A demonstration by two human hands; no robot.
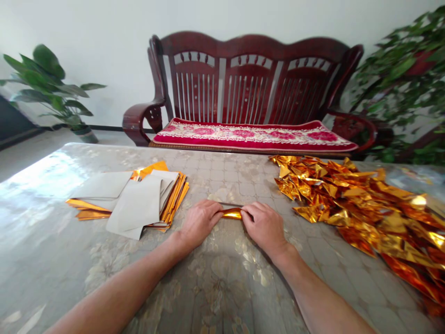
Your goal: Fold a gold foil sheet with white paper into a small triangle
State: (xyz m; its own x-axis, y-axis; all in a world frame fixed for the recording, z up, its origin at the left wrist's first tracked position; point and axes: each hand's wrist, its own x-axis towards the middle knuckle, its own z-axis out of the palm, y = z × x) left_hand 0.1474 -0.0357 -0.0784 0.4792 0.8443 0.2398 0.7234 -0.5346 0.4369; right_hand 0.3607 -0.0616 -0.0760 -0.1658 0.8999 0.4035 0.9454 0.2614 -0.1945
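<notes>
A piece of gold foil paper sits at the middle of the bench, stretched between the person's two hands, with its shiny side showing in the gap. The left hand pinches one end between thumb and fingers, and the right hand pinches the other. The fingers cover both ends, so whether the piece is folded or rolled there I cannot tell for certain.

It should be very light and limp, smooth enough to slip a little, quick to take a crease and easy to tear. The two ends, held in a light pinch, look like the right places to grip; a hard pull could rip it.

To the left lies a loose stack of foil-backed sheets, mostly pale side up, splayed in several directions. To the right spreads a heap of shaped foil pieces, with what seems to be clear plastic beyond it. A wooden settee stands behind the bench. Nothing lies between the hands and either pile to block them.
</notes>
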